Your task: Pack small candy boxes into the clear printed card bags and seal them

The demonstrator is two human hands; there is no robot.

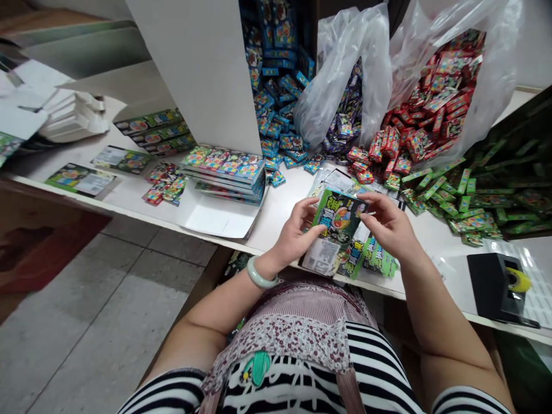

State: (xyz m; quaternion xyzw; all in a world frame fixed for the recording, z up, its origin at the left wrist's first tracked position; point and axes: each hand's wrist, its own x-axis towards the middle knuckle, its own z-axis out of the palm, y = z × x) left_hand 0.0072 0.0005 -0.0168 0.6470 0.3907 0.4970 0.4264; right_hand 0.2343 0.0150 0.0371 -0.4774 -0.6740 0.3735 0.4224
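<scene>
Between my two hands is a green and black printed cardboard candy box, with a colourful round picture on its face. My left hand, with a pale bangle on the wrist, grips its left side, thumb on the front. On the upper right edge, my right hand pinches the box between thumb and fingers. Whether the box is filled cannot be seen. Just below it, near the table's front edge, lie more green printed cards. Behind the hands are flat printed sheets, partly hidden.
Small blue packs, purple packs, red packs and green packs are heaped at the back, some in plastic bags. A tape dispenser stands right. Left are stacked printed boxes and a white upright panel.
</scene>
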